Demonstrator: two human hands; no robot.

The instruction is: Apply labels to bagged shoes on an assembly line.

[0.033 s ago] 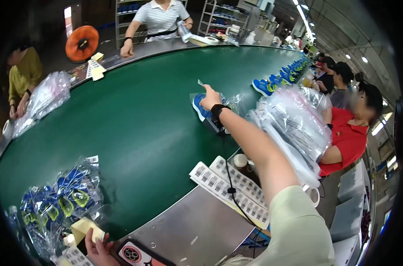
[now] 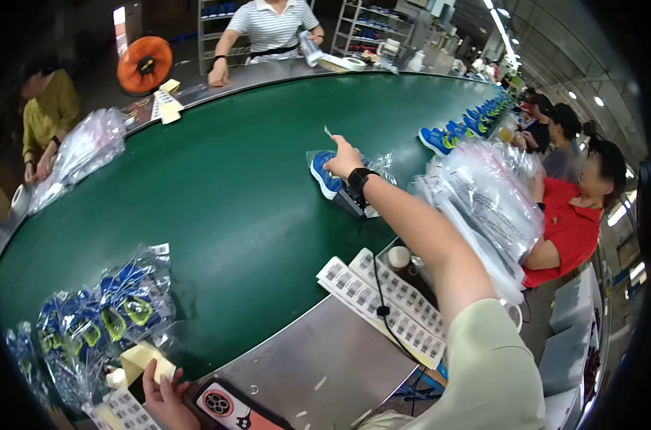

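Observation:
My right hand (image 2: 347,159), with a dark watch at the wrist, is stretched over the green conveyor belt (image 2: 232,179). Its fingers are bent at a blue shoe (image 2: 327,175) in a clear plastic bag, and a small label (image 2: 327,131) sticks up from a fingertip. The hand hides part of the shoe. At lower left, my left hand (image 2: 166,401) pinches a folded strip of pale yellow paper (image 2: 147,360). Beside that strip, several bagged blue and lime-green shoes (image 2: 117,308) lie on the belt, next to a sheet of printed labels (image 2: 121,412).
A metal table (image 2: 304,365) carries a phone (image 2: 228,408), label sheets (image 2: 383,308) and a black cable. Piled clear bags (image 2: 483,201) lie at the right, near a person in red (image 2: 565,222). More blue shoes (image 2: 447,136) line the belt. A person in stripes (image 2: 271,32) stands opposite.
The view has shifted slightly, so most of the scene sits a little further right. My right hand remains at the bagged shoe, and my left hand still holds the yellow paper strip.

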